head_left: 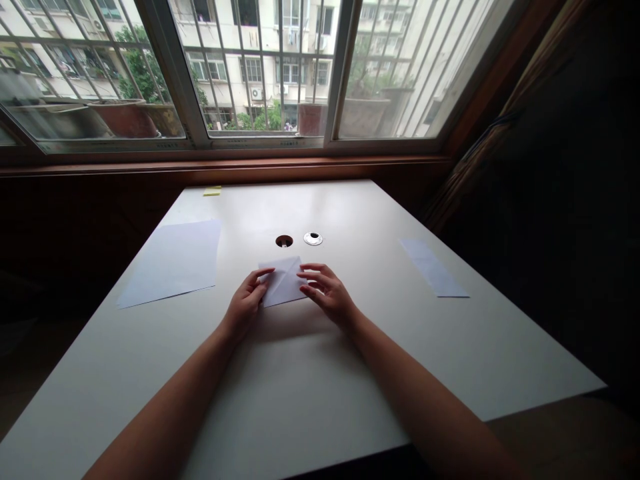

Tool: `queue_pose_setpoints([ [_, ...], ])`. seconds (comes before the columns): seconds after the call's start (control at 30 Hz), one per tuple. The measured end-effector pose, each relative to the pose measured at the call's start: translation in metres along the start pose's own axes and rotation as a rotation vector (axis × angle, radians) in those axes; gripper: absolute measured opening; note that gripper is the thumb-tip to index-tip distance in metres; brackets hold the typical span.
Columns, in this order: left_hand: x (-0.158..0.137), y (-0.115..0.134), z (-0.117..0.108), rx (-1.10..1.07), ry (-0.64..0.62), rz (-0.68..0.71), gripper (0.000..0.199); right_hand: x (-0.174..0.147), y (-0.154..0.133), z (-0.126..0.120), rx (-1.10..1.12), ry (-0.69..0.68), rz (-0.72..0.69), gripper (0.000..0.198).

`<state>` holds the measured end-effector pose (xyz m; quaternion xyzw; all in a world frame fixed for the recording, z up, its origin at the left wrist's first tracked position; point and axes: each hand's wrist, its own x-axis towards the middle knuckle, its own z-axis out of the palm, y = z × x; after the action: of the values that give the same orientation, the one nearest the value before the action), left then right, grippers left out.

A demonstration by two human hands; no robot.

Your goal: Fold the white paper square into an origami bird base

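A small sheet of white paper (285, 283), with a crease running diagonally across it, is held a little above the white table, over a soft shadow. My left hand (246, 300) grips its left edge, the thumb and index finger lying over the near face. At the paper's right edge is my right hand (325, 292), its fingers spread and the thumb apart from them. The right fingertips overlap the paper in view; whether they press on it I cannot tell. Part of the paper's right side is hidden behind these fingers.
A larger white sheet (185, 260) lies on the table (310, 380) at left, a narrow paper strip (434, 268) at right. Beyond my hands are a round hole (284, 241) and a round cover (313, 239). Yellow sticky notes (212, 191) lie at the far edge, below the window.
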<state>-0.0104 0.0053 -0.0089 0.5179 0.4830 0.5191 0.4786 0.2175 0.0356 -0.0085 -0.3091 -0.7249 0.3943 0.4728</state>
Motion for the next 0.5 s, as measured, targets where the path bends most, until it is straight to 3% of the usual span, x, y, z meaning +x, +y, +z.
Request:
queue_pose_setpoints([
  [0.1, -0.0033, 0.0030, 0.0036, -0.069, -0.095, -0.007, 0.057, 0.0012, 0.0054, -0.0002, 0.138, 0.143, 0.125, 0.051],
  [0.2, -0.0059, 0.0031, 0.0062, -0.132, -0.234, -0.038, 0.080, 0.0029, 0.0070, -0.0010, 0.286, 0.188, 0.267, 0.062],
  [0.37, -0.0044, -0.0034, 0.0052, -0.150, -0.305, 0.001, 0.091, 0.0038, 0.0040, -0.0003, 0.425, 0.151, 0.391, 0.037],
  [0.5, -0.0033, -0.0061, 0.0033, -0.091, -0.307, 0.047, 0.087, 0.0023, 0.0028, -0.0006, 0.444, 0.185, 0.347, 0.028],
])
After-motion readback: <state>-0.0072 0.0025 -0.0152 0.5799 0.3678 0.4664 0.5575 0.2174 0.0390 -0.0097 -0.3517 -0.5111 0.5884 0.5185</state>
